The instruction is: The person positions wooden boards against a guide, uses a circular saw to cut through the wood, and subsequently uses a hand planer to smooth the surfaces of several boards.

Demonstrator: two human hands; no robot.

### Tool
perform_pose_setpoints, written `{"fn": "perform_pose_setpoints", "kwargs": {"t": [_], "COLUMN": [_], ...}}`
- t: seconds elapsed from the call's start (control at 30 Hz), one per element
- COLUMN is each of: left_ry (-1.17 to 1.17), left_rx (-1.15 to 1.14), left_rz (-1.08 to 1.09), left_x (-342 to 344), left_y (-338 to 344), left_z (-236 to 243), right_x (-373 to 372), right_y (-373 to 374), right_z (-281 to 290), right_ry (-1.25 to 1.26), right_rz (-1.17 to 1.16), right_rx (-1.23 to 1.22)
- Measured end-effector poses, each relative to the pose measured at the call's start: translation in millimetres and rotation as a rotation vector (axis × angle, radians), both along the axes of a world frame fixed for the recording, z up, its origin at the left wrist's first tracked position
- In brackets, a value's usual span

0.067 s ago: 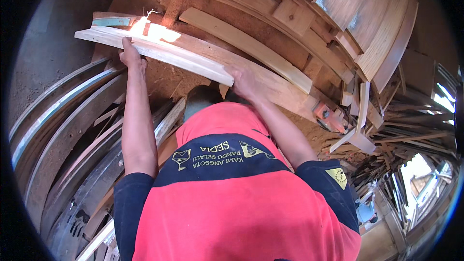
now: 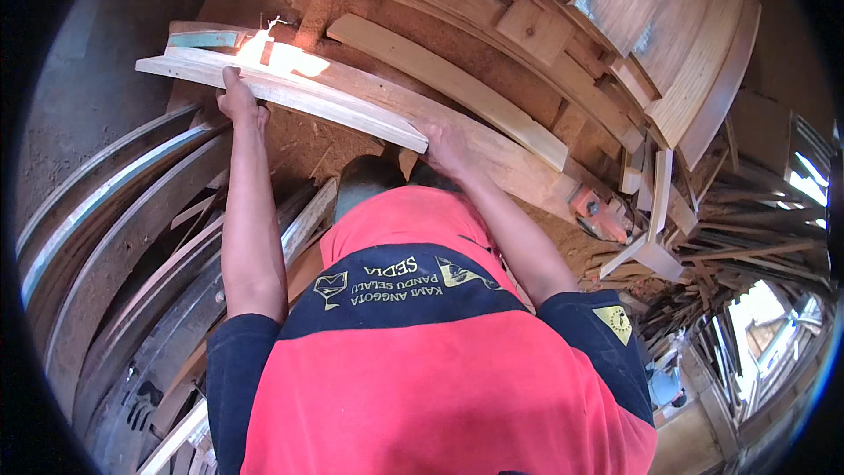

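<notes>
A pale wooden board point(image 2: 316, 104) lies lengthwise before me, its left end reaching past my left hand. My left hand point(image 2: 239, 100) grips its near edge, thumb on top and the fingers hidden beneath. At the board's right end my right hand point(image 2: 446, 148) is closed round it, most of its fingers out of sight. Behind the board runs a wide, thick plank point(image 2: 492, 154), with a bright patch of sunlight across its left part. An orange power tool point(image 2: 600, 213), perhaps a planer, rests at the plank's right end.
Another loose plank point(image 2: 448, 79) lies beyond. Large wooden panels point(image 2: 673, 44) stand at the upper right, and long boards point(image 2: 132, 211) crowd the left side. Scrap wood point(image 2: 721, 255) is heaped at the right, near a three-armed wooden piece point(image 2: 655, 242). Sawdust covers the ground.
The board's right end has shifted very slightly to the right with my right hand. Both hands keep their hold.
</notes>
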State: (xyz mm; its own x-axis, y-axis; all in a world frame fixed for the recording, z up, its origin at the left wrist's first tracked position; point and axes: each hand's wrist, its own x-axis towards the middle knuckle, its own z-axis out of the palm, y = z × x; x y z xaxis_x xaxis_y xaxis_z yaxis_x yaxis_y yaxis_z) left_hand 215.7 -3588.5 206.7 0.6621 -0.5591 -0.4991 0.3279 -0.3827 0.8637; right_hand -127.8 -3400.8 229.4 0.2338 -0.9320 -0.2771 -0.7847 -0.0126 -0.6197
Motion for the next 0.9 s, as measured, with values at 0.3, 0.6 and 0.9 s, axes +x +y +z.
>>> {"fn": "perform_pose_setpoints", "kwargs": {"t": [0.3, 0.6, 0.9], "left_ry": [-0.012, -0.043, -0.022], "left_rx": [0.011, 0.086, 0.053], "left_rz": [-0.03, -0.074, -0.037], "left_x": [-7, -8, 7], "left_y": [1, 2, -2], "left_z": [8, 12, -1], "right_x": [-7, 1, 10], "right_y": [8, 16, 5], "right_z": [-1, -4, -8], "right_ry": [-0.041, -0.053, -0.063], "right_rz": [0.04, -0.036, -0.061], "right_rx": [-0.084, -0.061, -0.155]}}
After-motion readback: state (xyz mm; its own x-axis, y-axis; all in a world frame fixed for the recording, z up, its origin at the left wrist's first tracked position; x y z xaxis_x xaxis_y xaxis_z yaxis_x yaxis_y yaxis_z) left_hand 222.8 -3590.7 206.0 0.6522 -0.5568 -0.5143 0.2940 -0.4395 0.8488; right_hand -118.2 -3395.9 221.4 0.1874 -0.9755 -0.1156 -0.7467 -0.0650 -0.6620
